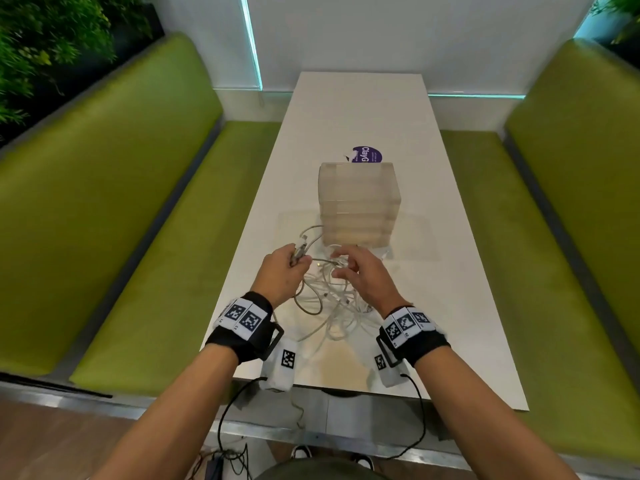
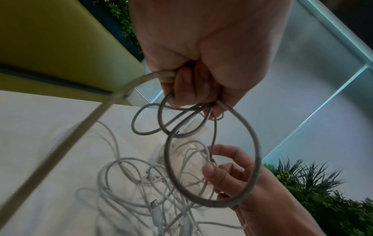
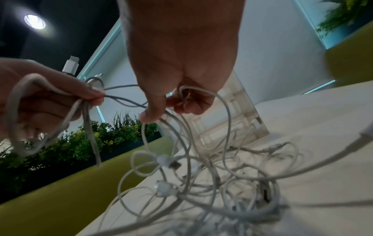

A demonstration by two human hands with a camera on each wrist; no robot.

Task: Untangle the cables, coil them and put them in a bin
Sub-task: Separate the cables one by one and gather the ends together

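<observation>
A tangle of white cables (image 1: 334, 306) lies on the white table (image 1: 450, 306), just in front of a stack of clear plastic bins (image 1: 358, 202). My left hand (image 1: 294, 263) is held above the tangle's left side and grips several loops of a grey cable (image 2: 259, 148), with a plug sticking up from the fist. A thin strand runs from those loops to my right hand (image 1: 346, 268), which pinches it between thumb and fingers (image 2: 210, 169). A white cable loop (image 3: 226, 108) also hangs from the right hand's curled fingers (image 3: 191, 103). The rest of the tangle (image 3: 212, 175) trails down to the table.
Green bench seats run along the left (image 1: 138, 237) and right (image 1: 536, 254) of the narrow table. A purple sticker (image 1: 367, 155) lies behind the bins. A clear flat sheet (image 1: 415, 237) sits under the bin stack. The table's near edge (image 1: 346, 386) is close to my wrists.
</observation>
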